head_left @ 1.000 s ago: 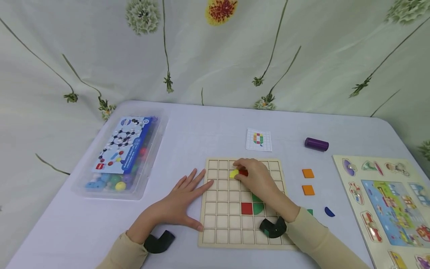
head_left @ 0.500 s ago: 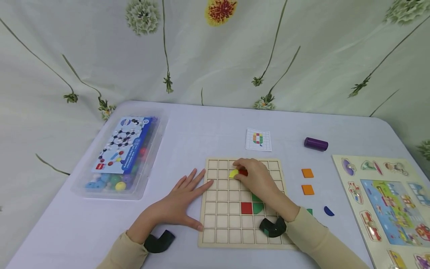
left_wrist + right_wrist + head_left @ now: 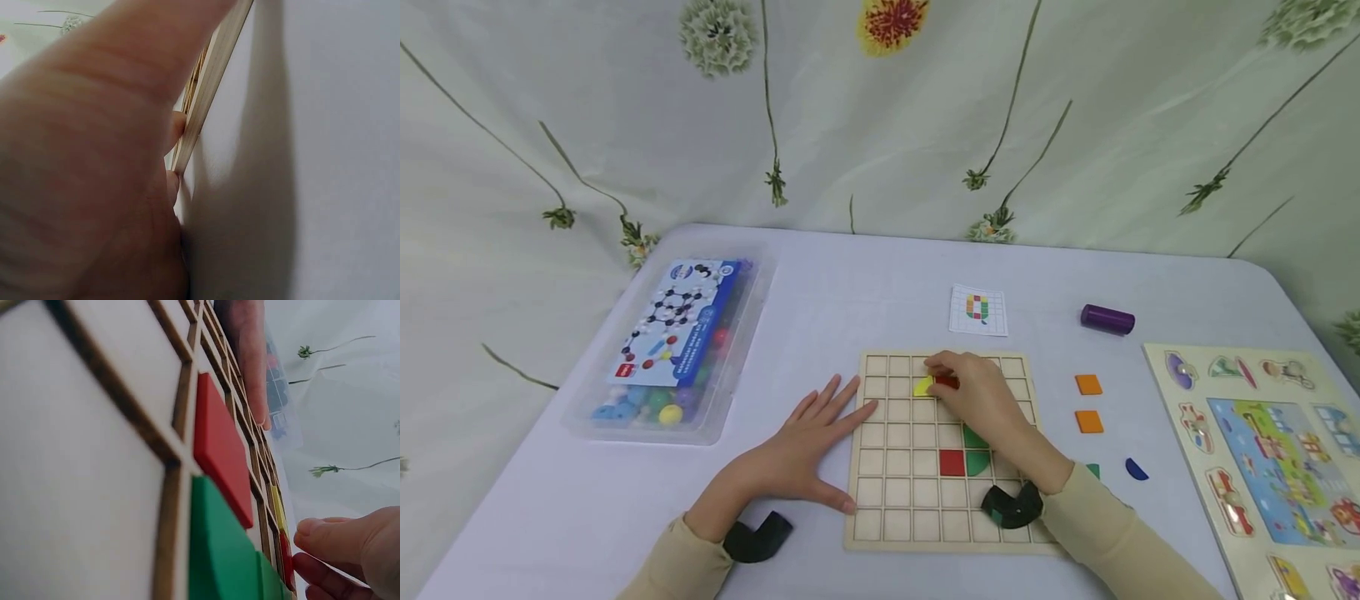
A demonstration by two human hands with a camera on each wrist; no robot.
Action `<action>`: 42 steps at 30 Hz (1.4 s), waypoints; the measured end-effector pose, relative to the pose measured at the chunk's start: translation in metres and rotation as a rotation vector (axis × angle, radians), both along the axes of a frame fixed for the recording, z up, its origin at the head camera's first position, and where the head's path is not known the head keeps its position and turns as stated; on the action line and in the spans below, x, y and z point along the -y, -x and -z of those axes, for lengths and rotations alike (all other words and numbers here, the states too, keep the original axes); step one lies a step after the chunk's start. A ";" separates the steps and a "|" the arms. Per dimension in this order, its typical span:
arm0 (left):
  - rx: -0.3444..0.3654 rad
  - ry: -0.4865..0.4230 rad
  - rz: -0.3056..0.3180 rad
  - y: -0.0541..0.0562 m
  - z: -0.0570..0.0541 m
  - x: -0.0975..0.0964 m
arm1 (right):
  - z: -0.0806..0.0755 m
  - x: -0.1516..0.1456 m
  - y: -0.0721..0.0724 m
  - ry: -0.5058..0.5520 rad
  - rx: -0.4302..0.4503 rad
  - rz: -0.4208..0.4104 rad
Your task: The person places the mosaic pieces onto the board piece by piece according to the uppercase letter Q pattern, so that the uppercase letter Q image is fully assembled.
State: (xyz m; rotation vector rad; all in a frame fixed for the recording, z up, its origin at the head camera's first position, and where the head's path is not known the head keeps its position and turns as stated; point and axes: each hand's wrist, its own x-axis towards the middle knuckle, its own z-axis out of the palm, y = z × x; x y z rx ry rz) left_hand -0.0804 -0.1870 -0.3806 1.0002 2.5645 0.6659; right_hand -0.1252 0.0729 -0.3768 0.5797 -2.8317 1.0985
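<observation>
A pale wooden grid board [image 3: 899, 487] lies on the table. My right hand [image 3: 977, 398] reaches over it from the right, its thumb and forefinger pinching a yellow quarter-circle tile [image 3: 922, 387] in an upper cell. A red tile [image 3: 947, 381] beside that one is partly hidden by the hand. Lower down, a red square tile [image 3: 952, 462] sits beside a green rounded tile [image 3: 977, 462], with another green tile [image 3: 973, 437] above it, partly under the wrist. My left hand [image 3: 801, 450] is spread with straight fingers, its thumb and fingertips at the board's left edge.
A pattern card [image 3: 977, 311] and a purple cylinder [image 3: 1107, 320] lie behind the board. Two orange squares [image 3: 1088, 384] and a blue half-circle [image 3: 1137, 469] are to the right, near a picture puzzle [image 3: 1195, 467]. A clear molecule-kit box [image 3: 700, 425] stands at left.
The yellow tile has turned slightly under my right fingertips, so its rounded edge shows at the upper left. My left hand has stayed in place.
</observation>
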 end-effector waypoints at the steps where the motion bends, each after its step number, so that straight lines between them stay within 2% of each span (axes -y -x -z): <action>1: -0.002 0.003 0.000 0.000 0.000 0.000 | 0.000 -0.001 0.000 0.025 -0.001 -0.008; 5: -0.005 0.005 -0.002 0.001 0.001 0.000 | 0.000 -0.004 0.002 0.076 -0.007 -0.055; 8: -0.005 0.003 0.000 0.002 0.001 0.000 | 0.000 -0.004 0.003 0.058 -0.007 -0.071; 22: 0.002 0.009 0.003 0.002 0.001 -0.002 | 0.002 -0.003 0.003 0.002 -0.018 -0.048; 28: -0.005 -0.004 0.013 0.002 0.002 -0.002 | 0.000 -0.003 0.002 -0.004 -0.036 -0.062; 32: -0.005 -0.004 0.008 0.002 0.002 -0.002 | -0.003 -0.005 0.002 -0.003 -0.017 -0.080; 37: -0.006 -0.002 0.005 0.002 0.002 -0.002 | -0.016 -0.024 -0.001 0.059 0.032 -0.057; 42: 0.003 0.000 0.000 0.001 0.001 -0.002 | -0.028 -0.066 -0.005 0.149 -0.001 0.024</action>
